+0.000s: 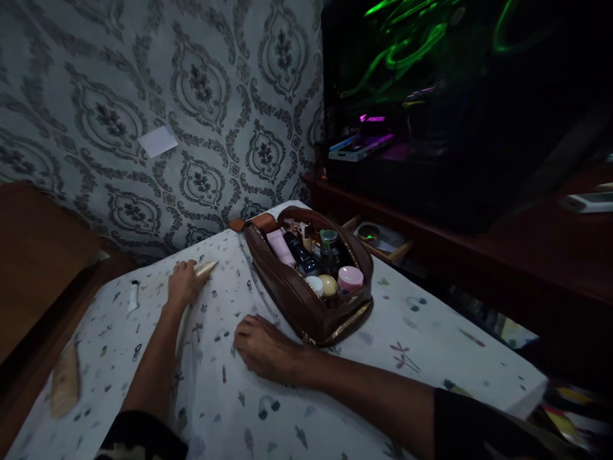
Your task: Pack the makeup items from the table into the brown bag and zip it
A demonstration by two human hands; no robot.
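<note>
Head view, L hand (184, 285) gripping cream tube (207, 267); R hand (262, 349) flat, beside pouch (306, 300)

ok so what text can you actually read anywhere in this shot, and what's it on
"AORUS": pink glowing lettering inside the dark glass computer case, slightly blurred.
Labels on the bottles and jars in the brown leather zip pouch: too small and dim to read.
Small white tube: no legible print.
White paper square on the wallpaper: blank.

Pink glowing "AORUS" lettering (372, 118) (a little blurred) stands inside the dark computer case (479, 160); nothing else is legible.
</note>
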